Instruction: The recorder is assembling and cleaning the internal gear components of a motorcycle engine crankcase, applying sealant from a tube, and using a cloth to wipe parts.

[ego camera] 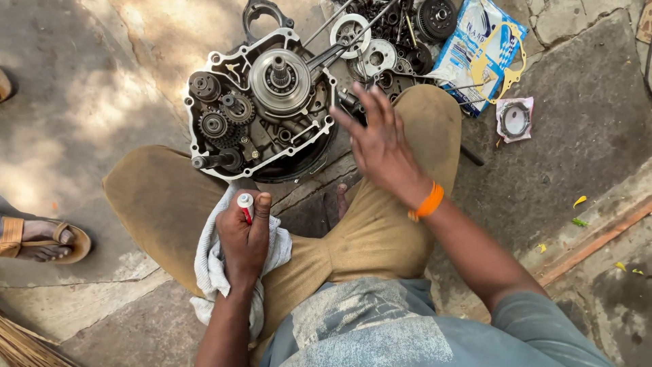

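- Grey stone ground (598,115) with cracks and sun spots is where the person sits, knees wide in tan trousers.
- Left hand (243,238) is closed tight around a small tube (245,204) with a white cap and a red body, held upright over the left knee.
- Under that hand lies a white rag (209,261), draped on the thigh.
- Right hand (382,146) hangs above the right knee with fingers spread open, holding nothing.
- An open engine case (261,109) full of gears sits on the ground just past the knees.
- Loose metal parts (390,41) lie piled behind it.
- At the top edge, a blue and white bag (468,41) lies flat, with a small pink packet (514,119) holding a ring beside it.
- Someone else's sandalled foot (42,238) shows at the left edge.
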